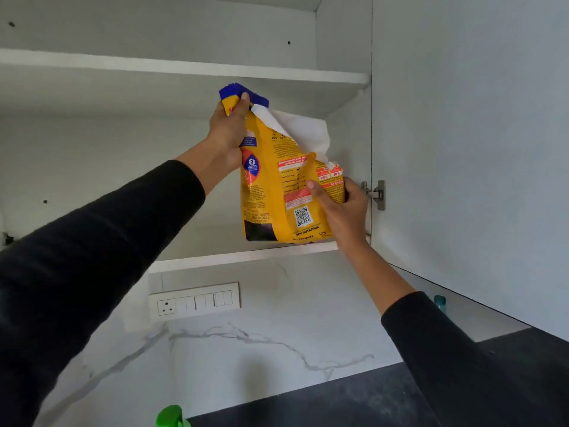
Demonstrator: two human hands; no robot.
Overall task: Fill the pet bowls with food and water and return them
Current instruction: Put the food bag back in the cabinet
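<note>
A yellow dog food bag [277, 186] with a blue top edge and a white inner lining stands upright on the lower shelf [246, 257] of an open wall cupboard. My left hand [228, 131] grips the folded blue top of the bag. My right hand [341, 208] holds the bag's lower right side, thumb across the printed panel. Both arms wear black sleeves and reach up into the cupboard. No pet bowls are in view.
The cupboard door [477, 149] stands open on the right, hinge [377, 195] beside my right hand. An upper shelf [184, 67] lies above the bag. Below are a white switch panel [195, 300], marbled backsplash, dark counter [338, 402], a green cap [169, 417] and a teal object [440, 303].
</note>
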